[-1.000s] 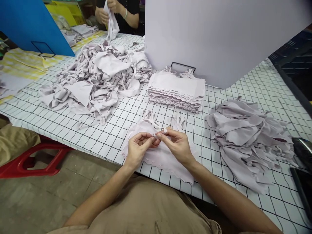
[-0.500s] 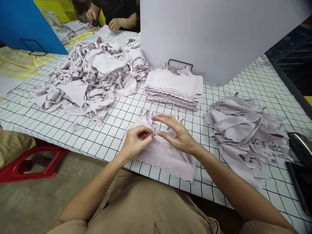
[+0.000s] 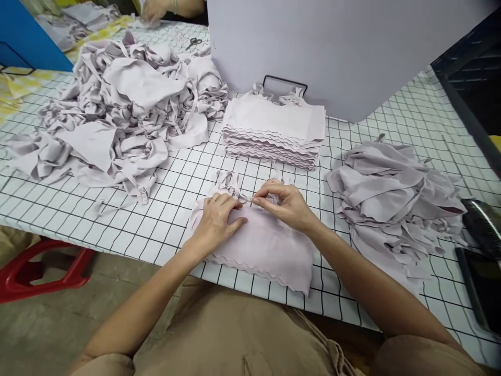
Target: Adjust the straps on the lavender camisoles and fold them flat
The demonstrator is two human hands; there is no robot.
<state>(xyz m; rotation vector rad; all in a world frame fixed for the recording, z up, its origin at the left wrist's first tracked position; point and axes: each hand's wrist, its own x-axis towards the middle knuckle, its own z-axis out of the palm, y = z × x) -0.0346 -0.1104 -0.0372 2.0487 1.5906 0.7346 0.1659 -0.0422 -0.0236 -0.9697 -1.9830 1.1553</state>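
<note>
A pale lilac strappy top [image 3: 266,245] lies flat before me, its wavy hem towards the table's near edge and its thin straps [image 3: 227,181] bunched at the far side. My left hand [image 3: 219,216] rests on its upper left part, thumb apart from the bent fingers. At the middle of the neckline, my right hand [image 3: 285,207] pinches a tiny bit between thumb and forefinger; whether that is strap, thread or trim I cannot make out. Just beyond is a neat stack of similar tops [image 3: 274,128].
A large heap of crumpled lilac garments [image 3: 133,109] lies left, a smaller pile [image 3: 395,198] right. Behind the stack stands a grey panel [image 3: 313,47] with a wire stand. Far right are a dark phone-like slab [image 3: 479,287] and small scissors [image 3: 193,43] lie far back. A co-worker's hand [image 3: 154,10] shows beyond.
My left hand has let go of its pinch at the neckline and settled on the cloth. My right thumb and forefinger have closed there. The view has tilted downward.
</note>
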